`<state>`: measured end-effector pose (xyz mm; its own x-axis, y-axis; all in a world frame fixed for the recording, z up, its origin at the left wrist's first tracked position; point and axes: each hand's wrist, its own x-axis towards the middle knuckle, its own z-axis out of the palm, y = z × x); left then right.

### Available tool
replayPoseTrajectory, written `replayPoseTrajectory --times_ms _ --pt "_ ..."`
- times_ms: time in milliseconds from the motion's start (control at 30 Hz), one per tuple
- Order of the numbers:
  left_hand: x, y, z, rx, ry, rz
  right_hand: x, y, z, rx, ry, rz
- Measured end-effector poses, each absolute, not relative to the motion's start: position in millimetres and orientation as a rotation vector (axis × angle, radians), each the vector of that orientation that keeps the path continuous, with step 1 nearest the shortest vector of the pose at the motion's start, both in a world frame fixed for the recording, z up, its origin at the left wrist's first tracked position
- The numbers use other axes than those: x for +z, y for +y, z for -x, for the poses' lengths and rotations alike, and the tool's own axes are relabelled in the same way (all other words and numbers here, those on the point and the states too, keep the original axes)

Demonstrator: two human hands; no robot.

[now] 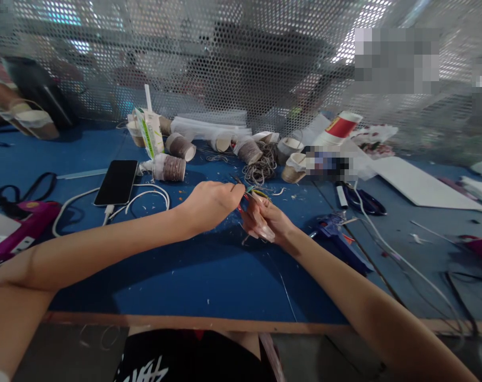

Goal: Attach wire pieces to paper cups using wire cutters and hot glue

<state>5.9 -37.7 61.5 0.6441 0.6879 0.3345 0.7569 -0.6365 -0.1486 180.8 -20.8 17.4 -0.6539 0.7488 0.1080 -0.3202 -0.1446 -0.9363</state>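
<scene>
My left hand is closed, with the thumb side turned toward my right hand just above the middle of the blue table. What its fingertips grip is hidden. My right hand is also closed, round a pinkish, see-through piece that looks like a plastic wrapper. Thin teal, yellow and red bits show between the two hands, too small to name. Behind them a tangle of grey-brown cord lies by several small cord-wrapped cups, one a brown cup on its side.
A phone with a white cable lies at left, near a magenta glue gun. To the right are a blue glue gun, dark-handled scissors and a white board. A perforated metal screen rises behind; another person's hand is far left.
</scene>
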Motion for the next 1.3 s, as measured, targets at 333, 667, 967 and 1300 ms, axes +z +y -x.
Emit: replayPoseTrajectory --times_ms 333,667,967,1300 --pt "68 -33 -5 -0.365 -1.299 2.508 17 -19 -184 1.942 -1.316 0.371" --pt "69 -37 -7 -0.270 -1.438 2.596 13 -19 -180 1.967 -1.319 0.314" --pt "69 -29 -4 -0.274 -1.501 2.522 23 -21 -186 1.972 -1.244 0.307" --pt "62 -27 -4 -0.369 -1.519 2.487 14 -19 -182 1.981 -1.322 0.252"
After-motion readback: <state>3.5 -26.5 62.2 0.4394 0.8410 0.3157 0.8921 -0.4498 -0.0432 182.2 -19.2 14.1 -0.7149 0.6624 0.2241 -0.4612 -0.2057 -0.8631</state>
